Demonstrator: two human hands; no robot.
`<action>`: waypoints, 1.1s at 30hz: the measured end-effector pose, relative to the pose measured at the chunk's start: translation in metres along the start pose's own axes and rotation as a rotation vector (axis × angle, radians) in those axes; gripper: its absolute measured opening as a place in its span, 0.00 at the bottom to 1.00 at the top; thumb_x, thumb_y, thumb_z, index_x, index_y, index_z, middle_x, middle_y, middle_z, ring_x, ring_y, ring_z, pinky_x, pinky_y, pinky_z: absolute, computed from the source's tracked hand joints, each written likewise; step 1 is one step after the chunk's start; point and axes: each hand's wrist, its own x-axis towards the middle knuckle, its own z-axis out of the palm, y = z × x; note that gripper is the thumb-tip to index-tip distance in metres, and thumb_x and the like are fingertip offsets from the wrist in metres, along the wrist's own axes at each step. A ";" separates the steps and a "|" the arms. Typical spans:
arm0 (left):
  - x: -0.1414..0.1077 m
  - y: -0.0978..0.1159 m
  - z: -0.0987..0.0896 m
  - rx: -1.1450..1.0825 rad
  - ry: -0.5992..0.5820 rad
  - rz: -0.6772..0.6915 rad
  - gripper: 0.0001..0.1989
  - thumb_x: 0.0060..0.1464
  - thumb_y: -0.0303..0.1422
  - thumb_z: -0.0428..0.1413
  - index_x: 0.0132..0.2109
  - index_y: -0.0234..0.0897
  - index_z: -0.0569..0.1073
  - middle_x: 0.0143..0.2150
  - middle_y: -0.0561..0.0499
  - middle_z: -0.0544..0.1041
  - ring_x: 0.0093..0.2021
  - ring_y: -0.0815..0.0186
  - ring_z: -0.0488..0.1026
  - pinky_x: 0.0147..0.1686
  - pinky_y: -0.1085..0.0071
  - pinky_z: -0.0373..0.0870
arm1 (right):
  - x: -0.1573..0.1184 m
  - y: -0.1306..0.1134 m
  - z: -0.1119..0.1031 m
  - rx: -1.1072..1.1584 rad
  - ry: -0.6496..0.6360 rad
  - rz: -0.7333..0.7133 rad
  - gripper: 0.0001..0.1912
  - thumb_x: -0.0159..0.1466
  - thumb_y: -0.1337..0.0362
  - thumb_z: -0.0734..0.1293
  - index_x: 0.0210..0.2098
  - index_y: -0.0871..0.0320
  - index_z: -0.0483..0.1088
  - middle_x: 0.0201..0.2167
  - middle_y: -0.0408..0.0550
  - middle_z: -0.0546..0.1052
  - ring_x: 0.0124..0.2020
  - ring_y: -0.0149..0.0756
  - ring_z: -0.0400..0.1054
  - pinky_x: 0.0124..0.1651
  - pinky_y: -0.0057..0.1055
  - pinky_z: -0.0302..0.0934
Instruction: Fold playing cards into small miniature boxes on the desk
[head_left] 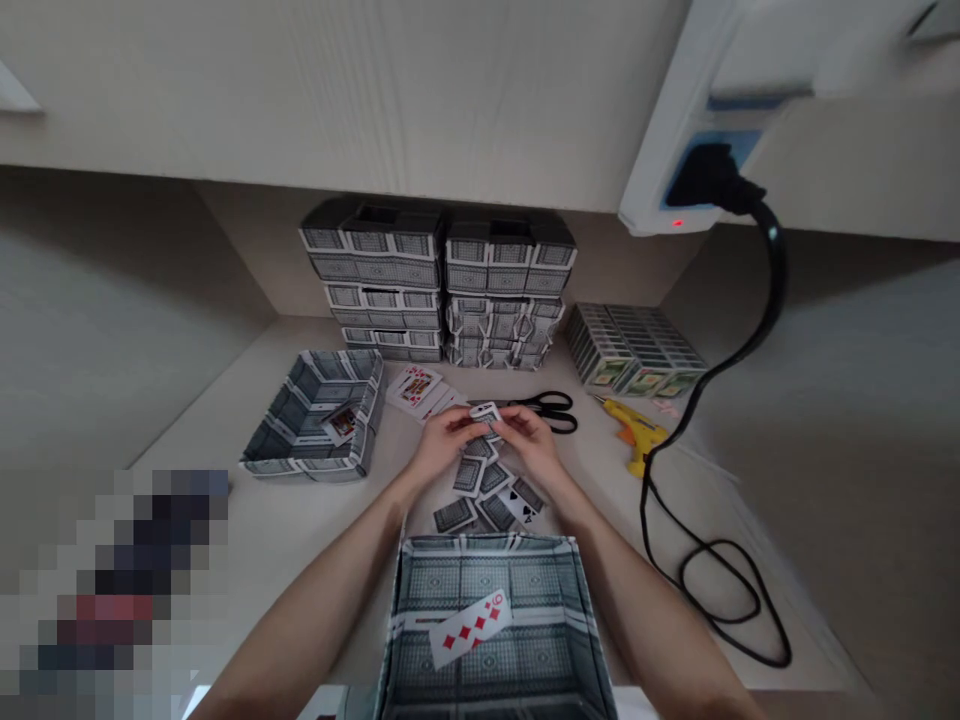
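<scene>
Both hands meet over the middle of the white table, holding one playing card (pixel 486 412) between them. My left hand (pixel 444 440) pinches its left side, and my right hand (pixel 529 438) pinches its right side. Below them lies a loose scatter of folded playing cards (pixel 495 480), mostly backs up, with a spade face showing. Nearest me stands an open box made of playing cards (pixel 420 580); a cut or folded nine of diamonds (pixel 471 628) lies inside it. Just beyond my hands, black-handled scissors (pixel 553 410) rest on the table, their blades partly hidden.
Flat face cards (pixel 417 388) lie beyond my left hand. A second card box (pixel 300 465) stands at left. Stacked card boxes (pixel 390 270) fill the back, beside packs of cards (pixel 634 350). At right are a yellow glue gun (pixel 637 432), a looping black cord (pixel 772 290) and a power strip (pixel 660 190).
</scene>
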 end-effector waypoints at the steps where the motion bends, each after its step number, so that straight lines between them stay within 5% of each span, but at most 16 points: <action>1: 0.000 0.001 0.000 0.020 0.005 0.013 0.13 0.40 0.36 0.61 0.33 0.32 0.74 0.31 0.51 0.74 0.32 0.68 0.68 0.33 0.73 0.64 | 0.000 0.000 0.000 -0.012 0.009 0.005 0.11 0.47 0.60 0.71 0.29 0.57 0.71 0.28 0.43 0.75 0.30 0.32 0.68 0.37 0.29 0.60; 10: -0.001 0.006 -0.005 0.232 -0.025 0.137 0.12 0.45 0.38 0.57 0.25 0.32 0.74 0.23 0.54 0.66 0.27 0.71 0.61 0.27 0.75 0.56 | 0.003 0.004 0.000 -0.067 0.103 0.063 0.10 0.42 0.59 0.73 0.21 0.57 0.72 0.21 0.40 0.74 0.23 0.29 0.64 0.30 0.27 0.58; 33: 0.002 0.000 -0.006 0.250 0.001 0.085 0.14 0.43 0.38 0.57 0.20 0.32 0.70 0.18 0.56 0.62 0.23 0.72 0.58 0.24 0.76 0.53 | 0.001 0.008 -0.002 -0.127 0.084 0.124 0.11 0.45 0.57 0.72 0.22 0.59 0.74 0.18 0.42 0.73 0.19 0.29 0.62 0.24 0.26 0.54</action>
